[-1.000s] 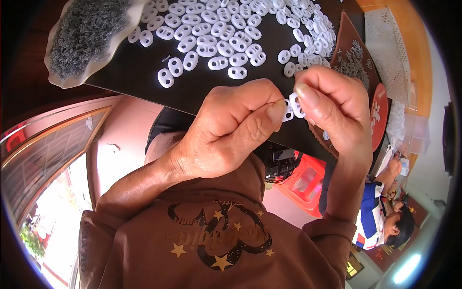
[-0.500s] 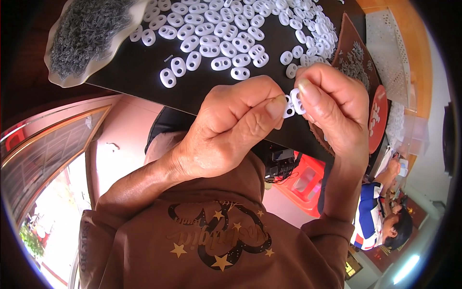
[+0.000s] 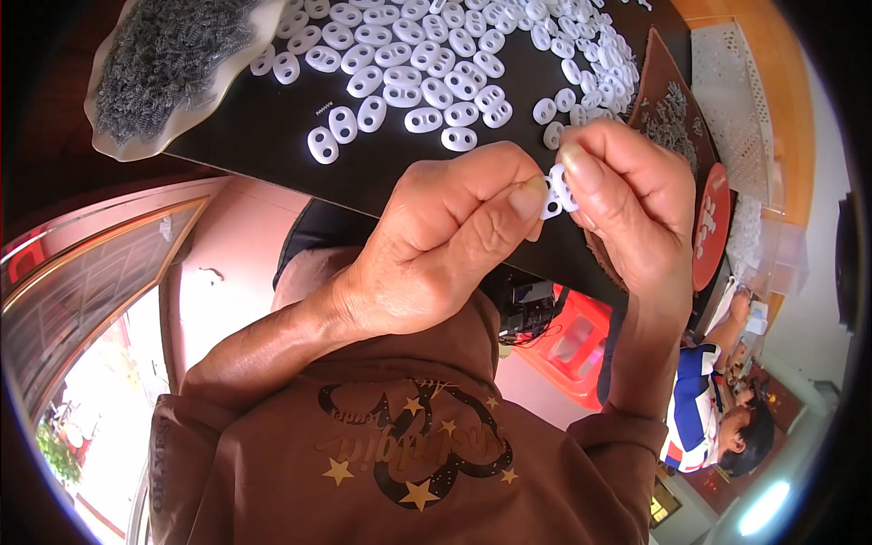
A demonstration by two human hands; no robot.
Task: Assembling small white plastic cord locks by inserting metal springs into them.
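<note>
Over the near edge of the dark table (image 3: 272, 173), both hands are closed in pinches, thumb against fingers. My left hand (image 3: 454, 241) grips a small flat white cord lock piece (image 3: 551, 209) with a round hole. My right hand (image 3: 631, 200) pinches a rounded oval white cord lock shell (image 3: 567, 193). The two parts meet between my fingertips, the flat one overlapping or partly inside the shell; fingers hide exactly how. Many similar white oval two-holed shells (image 3: 422, 120) lie spread beyond my hands. A tiny loose metal spring (image 3: 324, 108) is near the closest shells.
A pale wavy-rimmed bowl (image 3: 163, 147) heaped with small springs stands at the far left. On the right are a brown mat (image 3: 647, 86) with grey bits and a red tray (image 3: 715, 218) with white pieces. Below sits a red stool (image 3: 581, 341). Another person (image 3: 718, 409) works at right.
My left hand has shifted slightly right, bringing the flat piece closer against the shell. My right hand stays nearly still. The table scene has shifted slightly in view.
</note>
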